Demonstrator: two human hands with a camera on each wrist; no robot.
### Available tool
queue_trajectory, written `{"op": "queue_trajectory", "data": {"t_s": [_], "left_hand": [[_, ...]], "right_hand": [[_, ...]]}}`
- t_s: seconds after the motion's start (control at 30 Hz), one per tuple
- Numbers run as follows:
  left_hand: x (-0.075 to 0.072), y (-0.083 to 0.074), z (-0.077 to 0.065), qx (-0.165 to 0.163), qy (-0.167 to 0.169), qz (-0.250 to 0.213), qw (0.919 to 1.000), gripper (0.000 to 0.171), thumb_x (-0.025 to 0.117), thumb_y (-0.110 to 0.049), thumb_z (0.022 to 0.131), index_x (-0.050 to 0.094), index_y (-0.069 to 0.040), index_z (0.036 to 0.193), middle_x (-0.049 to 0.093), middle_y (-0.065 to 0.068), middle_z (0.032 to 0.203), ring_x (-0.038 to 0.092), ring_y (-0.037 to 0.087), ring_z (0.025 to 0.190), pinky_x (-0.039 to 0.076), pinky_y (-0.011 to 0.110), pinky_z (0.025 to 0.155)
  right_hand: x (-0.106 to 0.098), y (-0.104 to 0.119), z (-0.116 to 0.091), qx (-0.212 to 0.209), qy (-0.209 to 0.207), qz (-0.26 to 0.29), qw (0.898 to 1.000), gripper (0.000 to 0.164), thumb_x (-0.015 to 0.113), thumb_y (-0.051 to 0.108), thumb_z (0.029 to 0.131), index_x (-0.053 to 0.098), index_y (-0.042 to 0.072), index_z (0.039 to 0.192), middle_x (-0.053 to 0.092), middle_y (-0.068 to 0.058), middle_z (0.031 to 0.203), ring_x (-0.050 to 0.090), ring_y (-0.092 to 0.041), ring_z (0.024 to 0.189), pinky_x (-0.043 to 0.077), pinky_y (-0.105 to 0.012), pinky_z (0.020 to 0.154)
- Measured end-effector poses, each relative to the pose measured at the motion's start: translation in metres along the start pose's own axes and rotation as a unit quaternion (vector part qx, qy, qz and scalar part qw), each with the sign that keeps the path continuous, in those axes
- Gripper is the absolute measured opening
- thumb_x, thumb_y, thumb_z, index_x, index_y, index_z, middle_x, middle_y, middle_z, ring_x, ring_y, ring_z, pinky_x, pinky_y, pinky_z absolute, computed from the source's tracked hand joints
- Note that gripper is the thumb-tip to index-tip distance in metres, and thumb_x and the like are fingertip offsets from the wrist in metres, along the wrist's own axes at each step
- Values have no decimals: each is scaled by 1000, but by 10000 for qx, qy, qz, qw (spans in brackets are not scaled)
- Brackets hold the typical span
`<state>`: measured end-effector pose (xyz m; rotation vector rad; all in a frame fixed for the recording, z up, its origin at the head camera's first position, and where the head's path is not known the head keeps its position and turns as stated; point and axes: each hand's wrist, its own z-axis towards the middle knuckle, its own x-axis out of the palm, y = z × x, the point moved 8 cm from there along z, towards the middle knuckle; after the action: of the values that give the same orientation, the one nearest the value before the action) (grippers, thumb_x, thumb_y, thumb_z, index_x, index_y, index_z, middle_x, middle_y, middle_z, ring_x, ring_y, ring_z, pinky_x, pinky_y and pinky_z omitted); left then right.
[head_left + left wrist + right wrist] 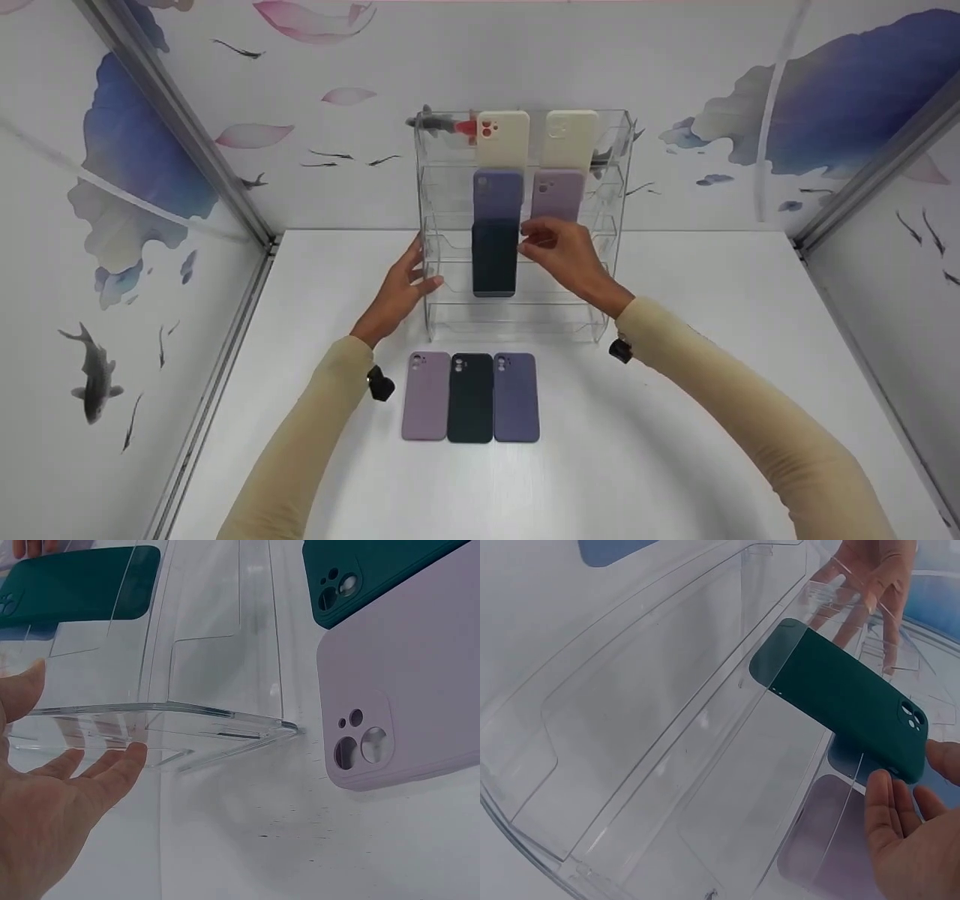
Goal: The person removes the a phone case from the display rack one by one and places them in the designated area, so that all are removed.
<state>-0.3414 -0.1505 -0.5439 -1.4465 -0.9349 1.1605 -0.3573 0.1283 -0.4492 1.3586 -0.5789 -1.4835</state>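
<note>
A clear acrylic tiered rack (517, 328) stands against the back wall. My left hand (395, 295) holds its left side panel, thumb on one side and fingers on the other. A dark green phone case (494, 262) leans in a middle tier. Beside its upper right edge is my right hand (568, 253), fingers loosely bent with a gap to the thumb. In the right wrist view, that hand's fingertips (881, 791) lie close to the camera-hole end of the case. Above stand a blue-violet case (498, 193), a lilac case (558, 193) and two cream cases (503, 142).
On the white table before the rack lie a lilac case (426, 397), a dark green case (470, 397) and a blue-violet case (516, 397), side by side. Printed wall panels with metal-framed edges (180, 120) enclose the table at the back and sides.
</note>
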Motion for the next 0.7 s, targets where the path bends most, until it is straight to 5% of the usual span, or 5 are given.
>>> {"op": "queue_trajectory", "data": {"t_s": [0.7], "left_hand": [[0,1,0,-129,-248,-38,9996,100,77,-21,105,11,-31,179,26,21,180,38,48,159,37,65,126]], "right_hand": [[10,0,10,-78,-163,-162,9997,32,79,1,100,75,-3,131,78,-18,116,76,-29,105,63,-41,97]]}}
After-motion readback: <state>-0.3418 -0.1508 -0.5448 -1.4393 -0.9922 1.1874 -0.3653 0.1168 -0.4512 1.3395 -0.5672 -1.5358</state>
